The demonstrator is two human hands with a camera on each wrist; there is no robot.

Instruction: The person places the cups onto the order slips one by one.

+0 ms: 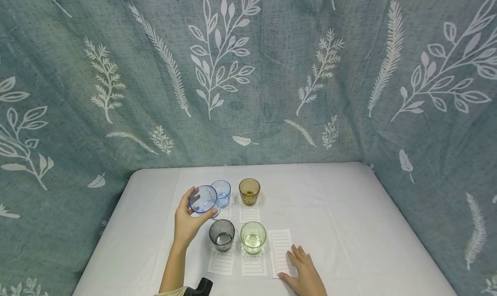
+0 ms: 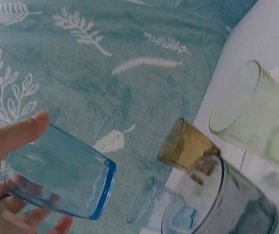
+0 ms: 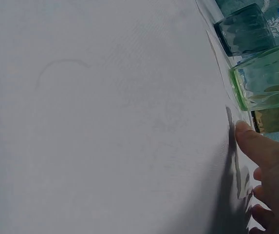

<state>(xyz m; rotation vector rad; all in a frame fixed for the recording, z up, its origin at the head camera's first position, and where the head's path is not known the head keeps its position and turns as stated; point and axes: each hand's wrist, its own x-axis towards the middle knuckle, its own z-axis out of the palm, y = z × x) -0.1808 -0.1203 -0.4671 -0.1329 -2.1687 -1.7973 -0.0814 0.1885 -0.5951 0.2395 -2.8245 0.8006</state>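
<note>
My left hand (image 1: 186,225) grips a blue glass (image 1: 203,199) above the table, thumb on one side and fingers round the other. In the left wrist view this blue glass (image 2: 76,175) lies tilted over, its thick base pointing right. A paler blue glass (image 1: 221,193) stands just behind it. My right hand (image 1: 304,272) rests with spread fingers on the right edge of a lined paper slip (image 1: 280,250). Left of that slip, a green glass (image 1: 253,237) and a grey glass (image 1: 222,235) stand on the far ends of two similar slips.
An amber glass (image 1: 249,191) stands at the back, with a lined slip (image 1: 250,214) in front of it. White cloth covers the table (image 1: 341,209). A teal curtain with white leaf prints (image 1: 272,71) hangs behind and along the sides.
</note>
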